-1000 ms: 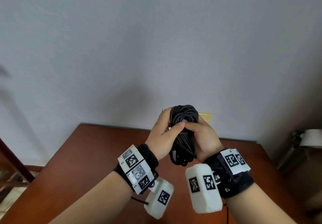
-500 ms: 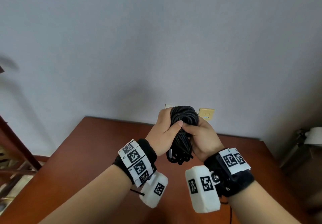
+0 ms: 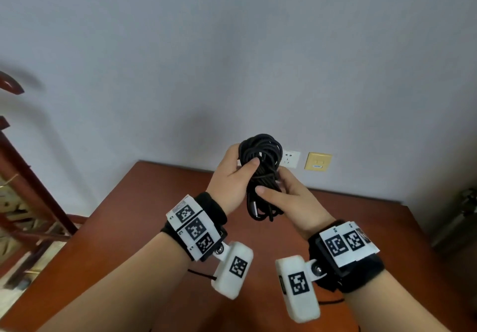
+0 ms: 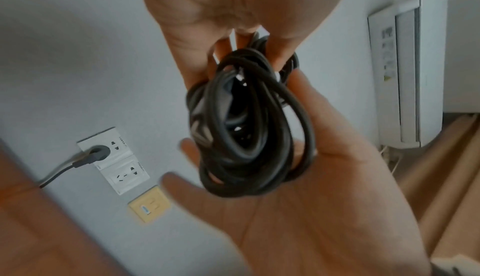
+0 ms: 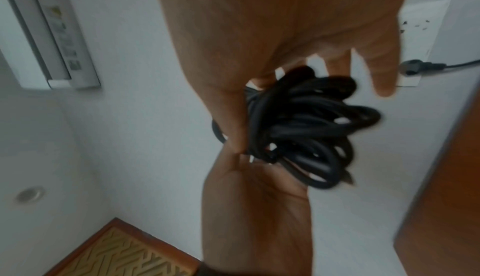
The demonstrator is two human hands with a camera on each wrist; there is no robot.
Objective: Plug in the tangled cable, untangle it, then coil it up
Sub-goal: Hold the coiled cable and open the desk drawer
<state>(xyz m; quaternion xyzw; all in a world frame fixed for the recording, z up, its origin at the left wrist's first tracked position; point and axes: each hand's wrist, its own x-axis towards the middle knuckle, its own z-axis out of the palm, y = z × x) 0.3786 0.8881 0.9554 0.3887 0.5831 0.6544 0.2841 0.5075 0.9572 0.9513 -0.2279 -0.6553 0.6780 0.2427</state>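
Observation:
A black cable [image 3: 262, 156], wound into a tangled bundle, is held up in the air above the brown table [image 3: 124, 228], close to the wall. My left hand [image 3: 242, 162] grips its upper part, thumb across the front and fingers behind. My right hand [image 3: 272, 186] holds it lower down, thumb laid across the strands. A connector end [image 3: 254, 206] hangs out below the thumbs. In the left wrist view the bundle [image 4: 249, 120] lies on the spread fingers of my right hand [image 4: 298, 188]. In the right wrist view the bundle [image 5: 306, 128] sits between thumb and fingers.
On the wall behind the hands are a white socket [image 3: 290, 158] and a yellow plate [image 3: 318, 161]. The left wrist view shows a grey plug [image 4: 97, 151] in the upper socket, a free socket [image 4: 127, 174] below it, and an air conditioner [image 4: 407, 65]. Dark wooden furniture [image 3: 25, 177] stands left.
The thumbs were touching at the middle of the bundle; now my right thumb sits lower on it. The hands and bundle have shifted left, uncovering the white socket.

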